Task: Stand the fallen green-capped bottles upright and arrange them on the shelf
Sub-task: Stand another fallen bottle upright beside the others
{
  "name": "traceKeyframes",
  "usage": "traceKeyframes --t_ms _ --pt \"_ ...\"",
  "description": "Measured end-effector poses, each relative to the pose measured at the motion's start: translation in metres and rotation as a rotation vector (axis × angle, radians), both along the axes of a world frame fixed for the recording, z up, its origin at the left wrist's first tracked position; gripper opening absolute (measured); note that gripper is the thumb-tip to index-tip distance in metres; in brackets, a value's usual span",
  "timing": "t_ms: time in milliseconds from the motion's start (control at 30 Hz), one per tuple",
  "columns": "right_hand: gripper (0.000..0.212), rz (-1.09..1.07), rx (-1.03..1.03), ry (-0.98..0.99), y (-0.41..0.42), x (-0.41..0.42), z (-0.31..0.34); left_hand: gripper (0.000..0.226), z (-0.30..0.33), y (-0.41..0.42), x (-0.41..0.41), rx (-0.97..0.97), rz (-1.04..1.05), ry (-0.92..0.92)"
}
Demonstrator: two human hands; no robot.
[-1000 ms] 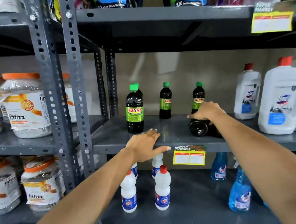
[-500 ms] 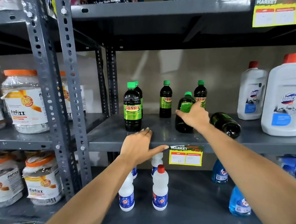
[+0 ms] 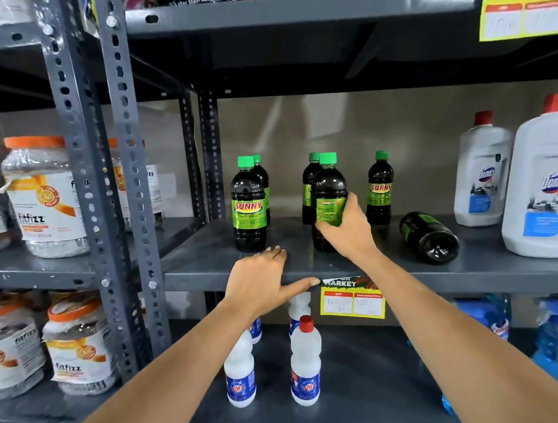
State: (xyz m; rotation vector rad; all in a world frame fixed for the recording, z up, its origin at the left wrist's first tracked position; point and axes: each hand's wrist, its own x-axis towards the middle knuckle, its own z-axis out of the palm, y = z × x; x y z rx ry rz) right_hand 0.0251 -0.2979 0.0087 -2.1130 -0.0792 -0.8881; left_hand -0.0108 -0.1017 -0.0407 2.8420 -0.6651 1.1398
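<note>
My right hand (image 3: 347, 228) grips a dark green-capped bottle (image 3: 328, 188), which stands upright near the front of the grey middle shelf (image 3: 389, 268). Another upright bottle (image 3: 249, 210) stands to its left at the front. Behind these stand more green-capped bottles (image 3: 380, 188), upright along the back. One dark bottle (image 3: 428, 236) lies on its side to the right, its base pointing toward me. My left hand (image 3: 262, 282) rests flat on the shelf's front edge, fingers spread, holding nothing.
Large white red-capped jugs (image 3: 541, 195) stand at the shelf's right end. A yellow price tag (image 3: 353, 300) hangs on the shelf lip. Small white bottles (image 3: 305, 363) stand on the shelf below. Orange-lidded jars (image 3: 43, 196) fill the left rack beyond grey uprights (image 3: 83, 177).
My right hand lifted a fallen bottle from the right, carried it leftward and stood it upright at the front. My left hand stayed on the shelf edge.
</note>
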Motion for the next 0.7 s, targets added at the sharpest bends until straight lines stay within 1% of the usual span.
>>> traceKeyframes --t_ms 67,100,167,233,333,467,533,633,700 --pt "0.068 0.039 0.044 0.009 -0.002 0.001 0.000 0.105 0.000 0.001 0.000 -0.004 0.004 0.000" --pt "0.070 0.026 0.037 -0.012 -0.002 0.001 0.000 0.105 0.000 0.001 0.000 -0.004 0.005 0.003" --pt "0.081 0.005 0.022 -0.036 -0.003 0.003 0.000 0.106 0.001 0.001 0.000 0.001 0.010 0.008" --pt "0.088 0.080 0.085 0.005 -0.005 0.005 0.000 0.106 0.000 0.001 0.000 0.006 0.014 0.010" --pt "0.084 0.236 0.236 0.084 -0.008 0.010 0.000 0.105 -0.001 0.000 0.001 0.005 0.013 0.011" --pt "0.092 0.237 0.232 0.082 -0.009 0.011 -0.003 0.104 -0.001 0.001 0.002 0.001 0.011 0.015" --pt "0.087 0.285 0.271 0.107 -0.009 0.012 -0.002 0.105 -0.001 0.001 0.003 -0.004 0.006 0.025" --pt "0.068 0.357 0.317 0.160 -0.009 0.015 -0.001 0.105 -0.002 0.002 0.003 -0.005 0.002 0.029" --pt "0.068 0.318 0.277 0.156 -0.009 0.014 -0.002 0.105 -0.002 0.002 0.003 -0.008 0.000 0.027"
